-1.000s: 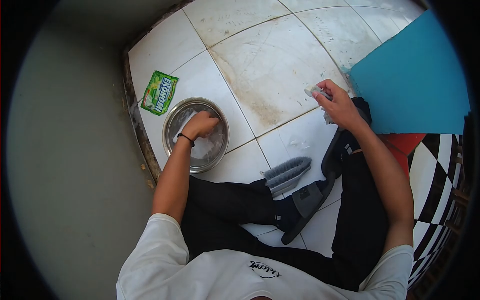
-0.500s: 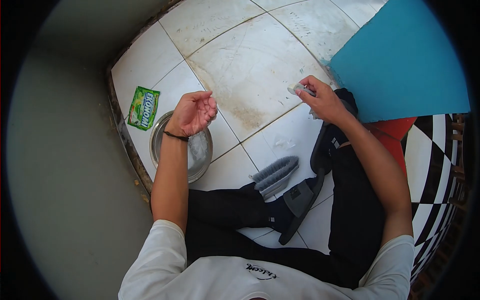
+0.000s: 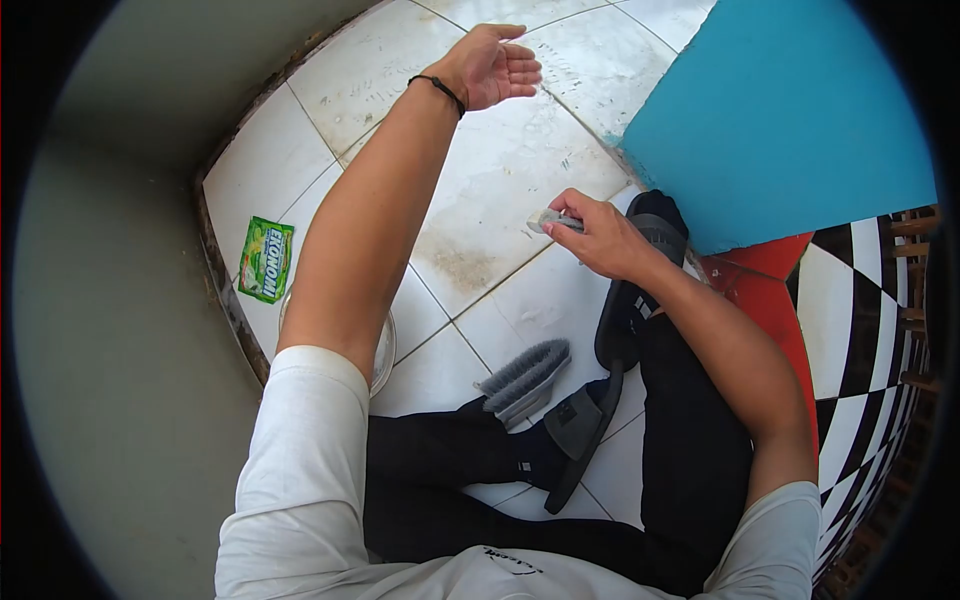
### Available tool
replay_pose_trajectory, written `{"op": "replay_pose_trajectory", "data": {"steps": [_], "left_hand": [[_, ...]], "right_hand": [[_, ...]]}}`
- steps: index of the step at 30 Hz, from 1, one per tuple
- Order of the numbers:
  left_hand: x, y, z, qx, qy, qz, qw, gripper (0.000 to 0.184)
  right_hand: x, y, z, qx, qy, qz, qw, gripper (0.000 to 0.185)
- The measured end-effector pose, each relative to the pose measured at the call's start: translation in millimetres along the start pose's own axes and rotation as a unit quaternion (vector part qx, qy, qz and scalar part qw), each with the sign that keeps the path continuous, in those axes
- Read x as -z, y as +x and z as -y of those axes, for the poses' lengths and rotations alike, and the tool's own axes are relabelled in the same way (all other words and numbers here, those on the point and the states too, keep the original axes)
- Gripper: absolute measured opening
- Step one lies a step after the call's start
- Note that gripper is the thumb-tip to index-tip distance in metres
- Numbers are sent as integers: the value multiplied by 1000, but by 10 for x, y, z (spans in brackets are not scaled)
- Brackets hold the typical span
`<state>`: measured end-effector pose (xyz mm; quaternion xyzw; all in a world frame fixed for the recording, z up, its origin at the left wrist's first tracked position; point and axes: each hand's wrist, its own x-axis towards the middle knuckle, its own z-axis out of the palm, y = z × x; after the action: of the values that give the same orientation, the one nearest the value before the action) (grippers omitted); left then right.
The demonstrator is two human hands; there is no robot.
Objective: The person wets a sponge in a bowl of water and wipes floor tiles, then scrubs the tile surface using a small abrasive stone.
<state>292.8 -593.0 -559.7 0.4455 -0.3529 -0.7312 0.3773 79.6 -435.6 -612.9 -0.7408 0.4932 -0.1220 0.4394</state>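
Note:
My left hand [image 3: 498, 72] reaches over the far floor tiles with the palm turned up and the fingers stretched out, holding nothing. A black cord circles its wrist. Nearer the blue panel, my right hand [image 3: 592, 232] is closed on a small grey-and-white piece [image 3: 545, 219], whose exact kind I cannot make out. That piece is held above the white tiled floor [image 3: 500, 175], which carries a brown stain [image 3: 462, 268] and scattered dark marks. Below my left forearm, a metal bowl [image 3: 388, 352] is mostly hidden. A grey-bristled brush [image 3: 525, 378] lies beside my foot.
A green EKONOMI packet [image 3: 266, 260] lies near the left wall [image 3: 120, 320]. At the right a blue panel [image 3: 770, 130] borders the tiles, with red tile [image 3: 765, 300] and a black-and-white checkered surface [image 3: 850, 300] beyond. My sandals [image 3: 585, 425] rest near the brush.
My left hand has moved from over the bowl to the far tiles, its fingers straightening. My right hand has shifted slightly left and down, still holding the small piece. The camera view has shifted.

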Motion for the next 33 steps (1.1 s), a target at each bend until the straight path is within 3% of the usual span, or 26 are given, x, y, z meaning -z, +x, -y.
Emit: {"op": "replay_pose_trajectory", "data": {"steps": [2, 5, 8, 11, 13, 14, 17, 20, 25, 30, 33], "left_hand": [[100, 38, -179, -52, 19, -28, 998, 89], [-92, -344, -480, -69, 28, -92, 993, 79], [267, -22, -412, -81, 64, -142, 985, 89], [428, 75, -111, -106, 226, -82, 965, 89], [661, 339, 579, -108, 492, -158, 849, 84], [455, 134, 899, -32, 613, -166, 772, 79], [423, 27, 2190, -216, 787, -67, 574, 66], [362, 168, 2138, -256, 759, -100, 591, 62], [803, 1058, 1627, -182, 759, -181, 598, 68], [1120, 1784, 1241, -124, 753, -280, 583, 74], [820, 1770, 1423, -183, 731, -246, 610, 77]], "right_hand": [[3, -5, -10, 8, 1, 3, 1000, 35], [-11, -17, -8, 21, 7, -2, 1000, 34], [-15, -17, 7, 23, 2, -1, 1000, 34], [-33, -15, 22, 20, -5, 13, 1000, 34], [-61, -23, 6, 28, -6, 19, 999, 34], [-79, -28, -13, 38, -6, 20, 999, 33], [-82, -88, -17, 55, -8, 35, 998, 32], [-75, -199, -128, 58, 0, 46, 997, 31], [-56, -270, -249, 37, 65, 52, 996, 28], [-53, -284, -300, 80, 67, 41, 994, 27], [-63, -263, -300, 67, 69, 36, 995, 27]]}}
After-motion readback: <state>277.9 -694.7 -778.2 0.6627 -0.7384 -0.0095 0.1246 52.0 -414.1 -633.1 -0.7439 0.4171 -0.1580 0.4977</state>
